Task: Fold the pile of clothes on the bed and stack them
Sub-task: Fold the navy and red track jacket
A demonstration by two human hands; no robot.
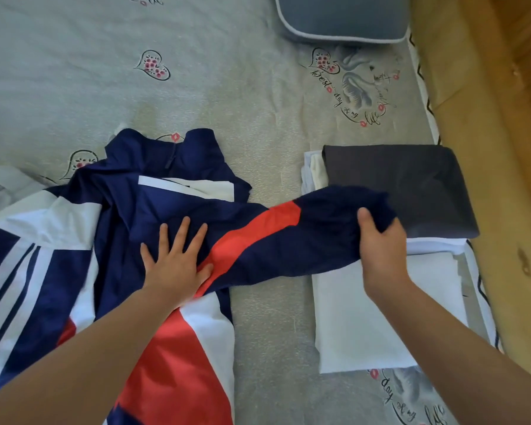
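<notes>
On bed (74, 72): jacket (154, 210) collar away; sleeve (288, 237) stretched rightward, right hand (380, 243) gripping.

A grey bedsheet (227, 96) printed with hearts, swans and script covers the bed. At twelve to one o'clock lies a blue-grey cushion (344, 16) with white piping. From one to four o'clock runs a yellowish wooden bed frame (497, 148) in warm daylight.
</notes>
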